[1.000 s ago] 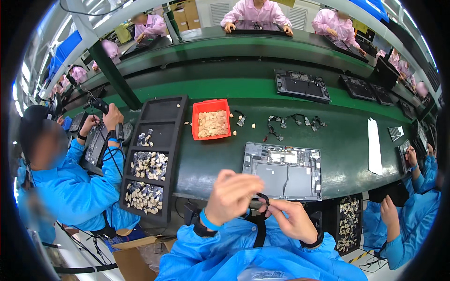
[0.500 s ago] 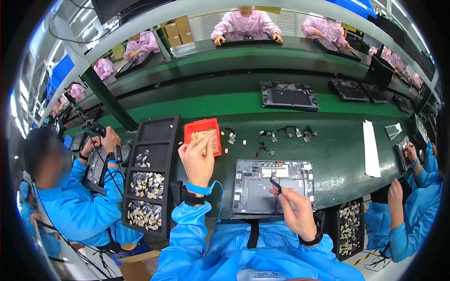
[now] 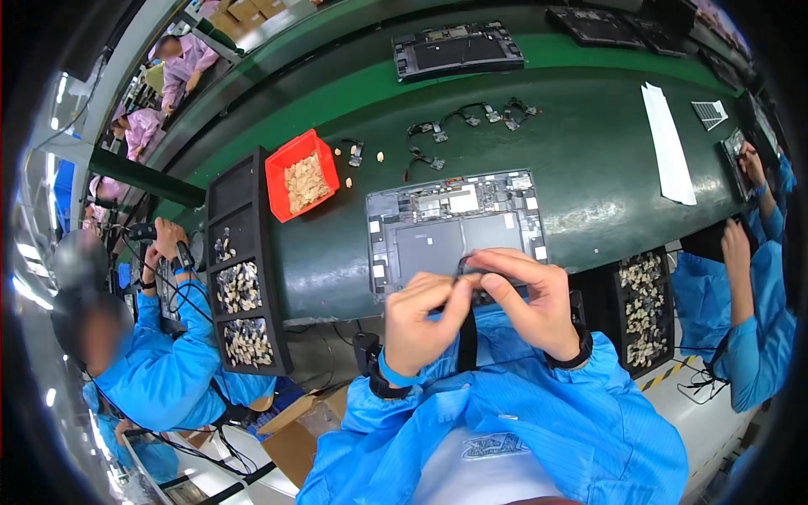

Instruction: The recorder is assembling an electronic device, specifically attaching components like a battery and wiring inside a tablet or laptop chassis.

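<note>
My left hand (image 3: 425, 320) and my right hand (image 3: 534, 307) meet at the near edge of an open laptop chassis (image 3: 427, 246). My right thumb and fingers pinch a thin black cable (image 3: 463, 263). The left thumb and fingertips close against the same spot, on the cable or on something small that the fingers hide. The laptop lies flat, its circuit board along the far side and dark battery panels nearer me. A wristband with a blue strap circles my left wrist.
A red bin (image 3: 275, 183) of small beige pieces stands left, beside a black compartment tray (image 3: 229, 192). Small black cable assemblies (image 3: 439, 135) lie beyond the laptop. A white strip (image 3: 669, 151) lies right. Another open laptop (image 3: 459, 55) sits farther back. Co-workers sit on both sides.
My left hand has come from the red bin to meet my right hand at the laptop's near edge. The right hand still pinches the black cable. The view has tilted down and turned.
</note>
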The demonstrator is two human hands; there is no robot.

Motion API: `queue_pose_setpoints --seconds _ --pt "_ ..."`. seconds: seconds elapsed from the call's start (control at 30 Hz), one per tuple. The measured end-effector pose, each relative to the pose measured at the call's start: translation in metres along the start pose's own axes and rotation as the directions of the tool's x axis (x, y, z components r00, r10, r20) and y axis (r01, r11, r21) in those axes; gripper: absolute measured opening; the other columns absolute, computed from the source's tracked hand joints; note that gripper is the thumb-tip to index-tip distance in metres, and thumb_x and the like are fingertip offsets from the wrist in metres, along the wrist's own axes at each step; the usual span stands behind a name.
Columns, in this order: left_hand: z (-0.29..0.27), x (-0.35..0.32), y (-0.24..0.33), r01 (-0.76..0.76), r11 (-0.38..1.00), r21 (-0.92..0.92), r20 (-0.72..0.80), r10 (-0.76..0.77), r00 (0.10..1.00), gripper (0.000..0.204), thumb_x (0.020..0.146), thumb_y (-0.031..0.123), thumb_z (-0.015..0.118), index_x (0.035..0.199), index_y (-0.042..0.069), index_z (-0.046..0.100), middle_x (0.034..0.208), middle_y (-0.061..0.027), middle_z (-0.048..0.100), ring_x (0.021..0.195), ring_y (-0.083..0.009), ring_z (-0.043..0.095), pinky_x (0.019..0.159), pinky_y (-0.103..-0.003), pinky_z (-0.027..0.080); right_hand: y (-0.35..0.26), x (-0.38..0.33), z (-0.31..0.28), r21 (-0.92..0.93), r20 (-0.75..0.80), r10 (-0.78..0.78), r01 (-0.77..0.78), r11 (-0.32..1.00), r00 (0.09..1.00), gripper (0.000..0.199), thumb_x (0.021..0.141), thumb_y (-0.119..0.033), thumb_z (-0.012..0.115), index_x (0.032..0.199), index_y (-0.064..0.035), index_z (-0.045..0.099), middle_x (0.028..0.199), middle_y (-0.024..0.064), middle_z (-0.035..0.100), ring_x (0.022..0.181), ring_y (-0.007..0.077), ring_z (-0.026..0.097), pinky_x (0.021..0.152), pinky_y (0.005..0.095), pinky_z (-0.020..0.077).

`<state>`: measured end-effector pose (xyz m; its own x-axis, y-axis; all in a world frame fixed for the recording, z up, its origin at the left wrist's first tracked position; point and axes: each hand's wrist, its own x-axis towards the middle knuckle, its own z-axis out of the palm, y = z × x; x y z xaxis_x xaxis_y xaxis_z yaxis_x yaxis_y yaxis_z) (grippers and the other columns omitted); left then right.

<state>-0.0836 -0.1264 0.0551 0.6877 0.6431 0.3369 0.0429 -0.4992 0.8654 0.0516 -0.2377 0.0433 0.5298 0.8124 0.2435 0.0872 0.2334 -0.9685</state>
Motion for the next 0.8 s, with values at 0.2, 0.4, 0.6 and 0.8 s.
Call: queue_pose_setpoints --seconds 0.2,0.4,0.6,0.8 --pt "0.013 -0.001 0.002 -0.119 0.992 -0.050 0.213 0.127 0.969 0.018 0.091 0.010 0.076 0.078 -0.001 0.070 0.077 -0.0128 0.071 0.079 -0.0273 0.072 0.077 -0.037 0.048 0.006 -0.012 -0.015 0.245 -0.018 0.077 -0.070 0.967 0.997 0.020 0.092 0.005 0.072 0.111 0.0060 0.076 0.106 0.0159 0.075 0.096 0.0178 0.070 0.087 0.0293 0.0556" --pt "-0.015 0.027 -0.018 -0.220 0.918 0.329 0.223 0.151 0.963 0.031 0.084 0.023 0.084 0.105 0.002 0.075 0.107 -0.0107 0.077 0.099 -0.0273 0.071 0.089 -0.037 0.048 0.005 -0.004 -0.028 0.295 -0.141 0.138 -0.092 0.951 0.980 0.015 0.098 0.000 0.068 0.111 0.0063 0.073 0.096 0.0096 0.071 0.087 0.0142 0.069 0.079 0.0265 0.0541" --pt "-0.064 0.020 -0.062 0.143 0.754 0.642 -0.132 -0.074 0.988 0.048 0.092 0.014 0.076 0.134 -0.003 0.060 0.106 -0.0190 0.072 0.096 -0.0295 0.071 0.082 -0.038 0.056 0.009 0.004 -0.039 0.097 -0.357 0.219 -0.197 0.976 0.908 0.020 0.096 0.000 0.071 0.115 0.0053 0.071 0.089 0.0059 0.073 0.081 0.0098 0.068 0.075 0.0229 0.0514" --pt "-0.075 -0.010 -0.034 0.569 0.809 0.147 0.260 -0.587 0.767 0.034 0.092 0.007 0.076 0.122 -0.005 0.065 0.073 -0.0049 0.072 0.064 -0.0080 0.065 0.062 -0.022 0.050 0.017 0.014 -0.041 -0.133 -0.472 0.180 -0.272 0.953 0.863 0.014 0.093 -0.004 0.076 0.103 0.0052 0.074 0.085 0.0056 0.074 0.076 0.0086 0.067 0.073 0.0215 0.0502"
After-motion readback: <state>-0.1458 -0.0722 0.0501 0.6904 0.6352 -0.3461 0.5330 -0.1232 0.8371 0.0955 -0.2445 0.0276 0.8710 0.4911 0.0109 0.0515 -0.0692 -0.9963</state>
